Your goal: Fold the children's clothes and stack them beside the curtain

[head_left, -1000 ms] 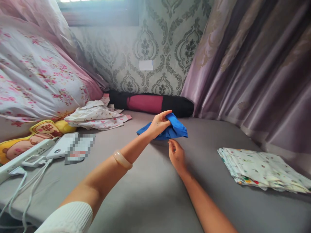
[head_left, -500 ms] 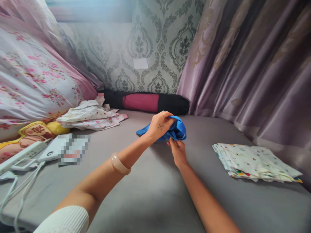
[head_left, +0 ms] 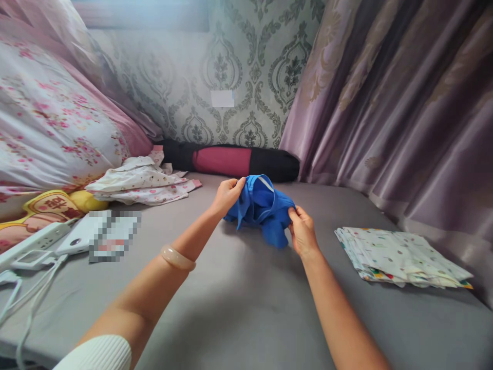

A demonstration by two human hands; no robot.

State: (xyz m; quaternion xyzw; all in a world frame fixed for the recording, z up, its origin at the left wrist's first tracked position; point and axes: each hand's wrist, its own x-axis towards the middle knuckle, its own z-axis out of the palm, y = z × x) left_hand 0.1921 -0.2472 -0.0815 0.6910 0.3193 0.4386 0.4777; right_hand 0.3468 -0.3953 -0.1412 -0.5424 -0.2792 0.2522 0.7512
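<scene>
A blue garment [head_left: 264, 205] hangs between my two hands above the grey sheet, with its round neckline-like opening facing up and a pale label strip inside. My left hand [head_left: 228, 195] pinches its left edge. On the other side, my right hand [head_left: 303, 228] grips the right edge between thumb and fingers. The garment's lower folds dangle close to the sheet; whether they touch it I cannot tell. A pale bangle [head_left: 177, 257] circles my left forearm.
Folded patterned cloths [head_left: 404, 257] lie at the right. On the left are a crumpled print garment [head_left: 142, 182], a yellow plush item [head_left: 57, 203], a power strip [head_left: 36, 244] with cables and a white device [head_left: 82, 234]. A black and maroon roll [head_left: 223, 160] lies along the wall.
My hands have moved apart, left hand leftward and right hand rightward, spreading the blue garment. Its opening now shows more widely, and its folds hang lower.
</scene>
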